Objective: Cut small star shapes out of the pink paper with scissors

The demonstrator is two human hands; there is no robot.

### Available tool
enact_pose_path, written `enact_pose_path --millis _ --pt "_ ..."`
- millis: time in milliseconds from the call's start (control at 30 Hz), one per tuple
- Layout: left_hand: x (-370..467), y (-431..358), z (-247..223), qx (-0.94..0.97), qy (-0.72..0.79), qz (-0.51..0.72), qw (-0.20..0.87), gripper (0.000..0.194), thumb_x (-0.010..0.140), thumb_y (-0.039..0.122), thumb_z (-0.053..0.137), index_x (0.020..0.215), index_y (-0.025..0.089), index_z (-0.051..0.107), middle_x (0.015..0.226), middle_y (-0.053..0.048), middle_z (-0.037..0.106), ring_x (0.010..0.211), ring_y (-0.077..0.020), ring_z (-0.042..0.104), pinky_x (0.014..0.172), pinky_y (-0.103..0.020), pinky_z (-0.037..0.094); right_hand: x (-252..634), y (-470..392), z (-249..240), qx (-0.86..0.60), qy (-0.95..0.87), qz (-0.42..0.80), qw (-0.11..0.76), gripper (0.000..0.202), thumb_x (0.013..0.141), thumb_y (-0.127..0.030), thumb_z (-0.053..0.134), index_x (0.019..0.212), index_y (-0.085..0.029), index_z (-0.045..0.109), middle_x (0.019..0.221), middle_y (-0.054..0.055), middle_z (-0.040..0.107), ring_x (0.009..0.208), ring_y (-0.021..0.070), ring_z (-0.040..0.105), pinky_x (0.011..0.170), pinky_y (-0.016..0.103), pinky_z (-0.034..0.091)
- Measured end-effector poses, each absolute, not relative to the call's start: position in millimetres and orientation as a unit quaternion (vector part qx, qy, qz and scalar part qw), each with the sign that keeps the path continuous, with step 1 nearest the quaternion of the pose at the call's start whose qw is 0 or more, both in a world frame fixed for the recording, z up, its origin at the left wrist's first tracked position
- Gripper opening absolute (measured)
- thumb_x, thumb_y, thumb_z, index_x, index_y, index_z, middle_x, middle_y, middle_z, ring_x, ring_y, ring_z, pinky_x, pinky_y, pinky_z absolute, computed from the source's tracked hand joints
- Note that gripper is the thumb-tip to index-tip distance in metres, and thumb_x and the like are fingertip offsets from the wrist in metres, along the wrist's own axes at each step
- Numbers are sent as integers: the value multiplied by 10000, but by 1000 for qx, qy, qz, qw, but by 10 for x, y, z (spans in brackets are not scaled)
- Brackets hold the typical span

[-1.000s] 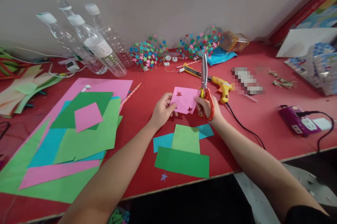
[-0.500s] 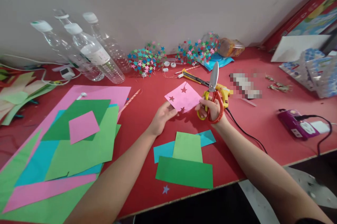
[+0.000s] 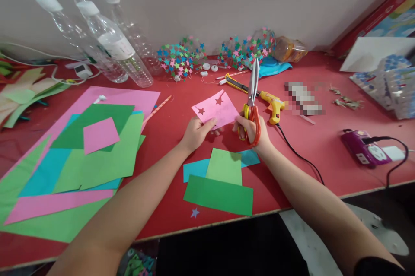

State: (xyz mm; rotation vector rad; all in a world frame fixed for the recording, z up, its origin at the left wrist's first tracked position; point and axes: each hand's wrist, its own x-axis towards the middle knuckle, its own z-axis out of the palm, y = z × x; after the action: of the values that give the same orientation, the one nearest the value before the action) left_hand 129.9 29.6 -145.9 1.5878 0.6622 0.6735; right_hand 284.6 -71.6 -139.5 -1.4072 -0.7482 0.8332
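Note:
My left hand (image 3: pixel 196 133) pinches the lower left side of a pink sheet of paper (image 3: pixel 223 114) with star-shaped holes in it. My right hand (image 3: pixel 259 132) has scissors (image 3: pixel 253 84) hooked in it by their red and yellow handles, blades together and pointing up. Its fingertips also touch the paper's right corner. Below the hands lie a dark green paper strip (image 3: pixel 220 196), a light green piece (image 3: pixel 225 166) and a blue strip (image 3: pixel 196 169), overlapping. A small pale star (image 3: pixel 195 213) rests near the table's front edge.
Coloured paper sheets (image 3: pixel 100 172) are piled at left, with clear bottles (image 3: pixel 119 51) behind. Star-covered decorations (image 3: pixel 180 60) stand along the wall. A yellow glue gun (image 3: pixel 274 105), a cutter knife (image 3: pixel 236 84) and a purple power socket (image 3: pixel 365 148) lie to the right.
Both hands have shifted slightly left with the pink paper, and my left thumb now reaches further over it. The scissors stay in my right hand, turned more upright. The camera view has tilted down.

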Motion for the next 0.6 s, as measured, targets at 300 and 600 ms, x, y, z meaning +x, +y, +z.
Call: enact_pose_path --millis 300,600 --pt "1336 196 -1369 523 183 277 785 209 728 340 682 800 146 656 733 -60 716 635 -150 656 643 -291 503 2737 -720 -1380 -575 -326 397 637 185 771 -347 600 685 -236 479 492 -28 595 310 102 391 336 259 330" --pt "1299 152 -1439 550 212 271 761 226 764 382 624 744 160 669 736 -69 717 618 -179 641 644 -349 523 2643 -785 -1265 -623 -394 364 569 252 794 -339 626 622 -218 487 437 -38 553 321 102 449 346 227 335"
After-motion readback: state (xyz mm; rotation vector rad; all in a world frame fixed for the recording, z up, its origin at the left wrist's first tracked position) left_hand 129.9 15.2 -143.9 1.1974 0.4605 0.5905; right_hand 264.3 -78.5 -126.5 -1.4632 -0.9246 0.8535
